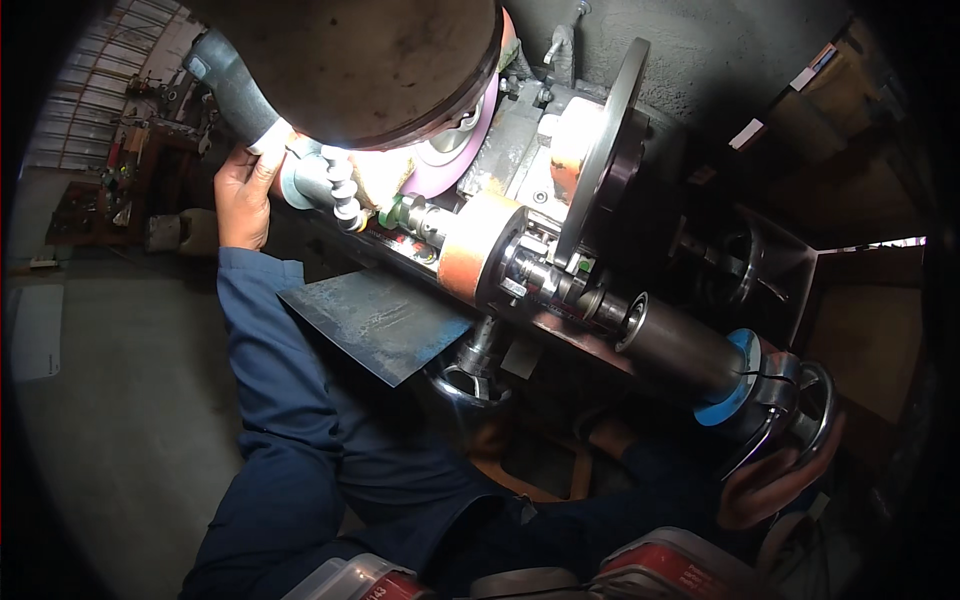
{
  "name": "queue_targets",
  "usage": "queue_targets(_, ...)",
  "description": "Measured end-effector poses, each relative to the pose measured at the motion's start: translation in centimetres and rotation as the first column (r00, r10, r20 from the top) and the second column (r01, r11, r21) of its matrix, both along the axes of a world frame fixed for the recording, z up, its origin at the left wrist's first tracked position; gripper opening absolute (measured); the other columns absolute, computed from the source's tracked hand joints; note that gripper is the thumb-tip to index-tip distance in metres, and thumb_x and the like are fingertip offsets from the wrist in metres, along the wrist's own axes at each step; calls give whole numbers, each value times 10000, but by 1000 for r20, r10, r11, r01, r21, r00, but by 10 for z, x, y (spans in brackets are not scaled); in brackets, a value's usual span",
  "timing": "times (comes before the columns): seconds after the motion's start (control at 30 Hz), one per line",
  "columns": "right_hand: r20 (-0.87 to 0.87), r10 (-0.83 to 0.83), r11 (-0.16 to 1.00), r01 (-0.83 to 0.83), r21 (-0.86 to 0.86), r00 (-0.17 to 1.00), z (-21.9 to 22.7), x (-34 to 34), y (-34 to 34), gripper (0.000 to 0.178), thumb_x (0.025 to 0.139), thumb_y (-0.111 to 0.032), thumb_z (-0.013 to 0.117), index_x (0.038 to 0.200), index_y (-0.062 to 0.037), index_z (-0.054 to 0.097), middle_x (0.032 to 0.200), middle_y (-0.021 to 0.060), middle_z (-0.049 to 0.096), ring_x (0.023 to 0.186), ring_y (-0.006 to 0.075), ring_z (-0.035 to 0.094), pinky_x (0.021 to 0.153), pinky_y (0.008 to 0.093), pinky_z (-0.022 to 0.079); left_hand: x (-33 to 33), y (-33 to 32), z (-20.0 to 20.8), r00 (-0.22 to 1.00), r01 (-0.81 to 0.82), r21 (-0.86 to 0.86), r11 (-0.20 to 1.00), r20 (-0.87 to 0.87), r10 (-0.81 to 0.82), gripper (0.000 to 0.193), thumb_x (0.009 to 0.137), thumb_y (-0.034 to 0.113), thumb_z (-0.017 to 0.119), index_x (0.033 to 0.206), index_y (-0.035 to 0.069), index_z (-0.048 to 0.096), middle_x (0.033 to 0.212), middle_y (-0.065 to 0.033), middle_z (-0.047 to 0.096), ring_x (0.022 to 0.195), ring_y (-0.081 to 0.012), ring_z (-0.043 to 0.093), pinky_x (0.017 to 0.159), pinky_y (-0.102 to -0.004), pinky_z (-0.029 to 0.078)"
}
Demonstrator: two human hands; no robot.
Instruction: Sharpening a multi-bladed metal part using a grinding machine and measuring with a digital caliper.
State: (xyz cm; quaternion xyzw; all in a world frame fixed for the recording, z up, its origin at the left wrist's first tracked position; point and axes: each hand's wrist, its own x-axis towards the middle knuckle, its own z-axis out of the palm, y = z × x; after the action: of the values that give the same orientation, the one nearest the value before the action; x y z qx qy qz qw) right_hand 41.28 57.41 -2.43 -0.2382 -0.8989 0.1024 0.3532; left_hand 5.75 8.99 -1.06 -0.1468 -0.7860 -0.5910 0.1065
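My left hand [243, 195] is raised at the upper left. Its thumb and fingers are closed at the lower end of a dark grey curved part [235, 95]; glare hides exactly what they grip. Beside it hangs a pale segmented hose [343, 190], close to a pinkish-purple grinding wheel [450, 168]. At the lower right my right hand [775, 488] curls against the rim of a chrome handwheel [824, 410]. That wheel sits behind a blue collar [727, 380] on a dark cylinder [690, 340]. A stepped metal shaft [540, 275] lies between an orange housing [475, 245] and the cylinder.
A large dark round cover [375, 60] overhangs the machine. A thin disc [608, 150] stands upright behind the shaft. A flat steel plate [385, 320] juts toward me, with another handwheel [470, 385] under it. Clear plastic boxes [660, 565] are at the bottom edge.
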Motion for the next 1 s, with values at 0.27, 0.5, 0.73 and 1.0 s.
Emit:
queue_targets(0.27,178,2,959,49,-279,984,35,-11,-2,476,1037,-258,320,1396,31,436,1332,237,545,1220,362,555,1005,418,444,0,2,-2,1000,-2,-4,1000,2,2,283,907,104,686,1162,-6,635,1097,-55,665,1010,-131,597,944,-295,431)
queue_targets(0.5,300,52,960,35,-278,953,54,-20,9,442,1030,-241,338,1385,-19,479,1265,207,597,1060,300,646,823,358,530,2,1,1,1000,-10,-28,1000,1,10,291,907,118,690,1165,-5,634,1099,-53,663,1005,-127,594,935,-290,430)
queue_targets(0.73,435,27,919,149,-365,900,69,-28,14,424,1028,-244,351,1370,-45,504,1198,154,631,697,149,632,428,215,407,0,8,-1,1000,2,-26,1000,23,-1,295,909,134,693,1160,-8,630,1088,-54,663,998,-124,595,922,-282,435)
queue_targets(1.0,533,55,889,202,-411,844,78,-38,17,413,1030,-232,350,1350,-36,521,1239,191,607,1104,281,613,866,338,500,-1,2,-2,1000,-17,-36,999,11,17,239,902,122,703,1077,-21,625,1013,-49,665,919,-108,609,847,-253,466)
